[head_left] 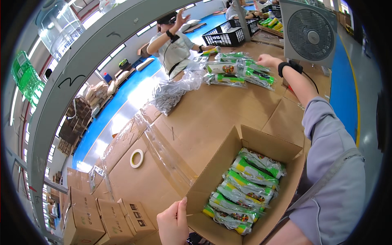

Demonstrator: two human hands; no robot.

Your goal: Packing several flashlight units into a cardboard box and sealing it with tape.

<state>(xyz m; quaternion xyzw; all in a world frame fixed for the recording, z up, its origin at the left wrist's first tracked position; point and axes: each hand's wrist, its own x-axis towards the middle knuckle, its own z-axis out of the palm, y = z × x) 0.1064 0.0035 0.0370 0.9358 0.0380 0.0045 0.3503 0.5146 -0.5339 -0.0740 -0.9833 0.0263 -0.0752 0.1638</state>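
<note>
At the bottom, my left hand (173, 222) pinches the near left edge of an open cardboard box (216, 163). Inside the box lies a row of several green, white and yellow packages (247, 185), each in clear plastic. My right hand (268, 61) is stretched out to the far side of the table, its fingers curled closed beside a pile of the same plastic-wrapped packages (226, 68). What those fingers hold, if anything, is too small to make out. A dark band circles my right wrist.
A cardboard-covered table (220, 110) carries a tape roll (136, 158) and a heap of clear plastic bags (175, 90). Closed cartons (112, 218) stand lower left. A fan (312, 34) and a black crate (224, 34) are at the back. Across the table, a co-worker (169, 51) raises one hand.
</note>
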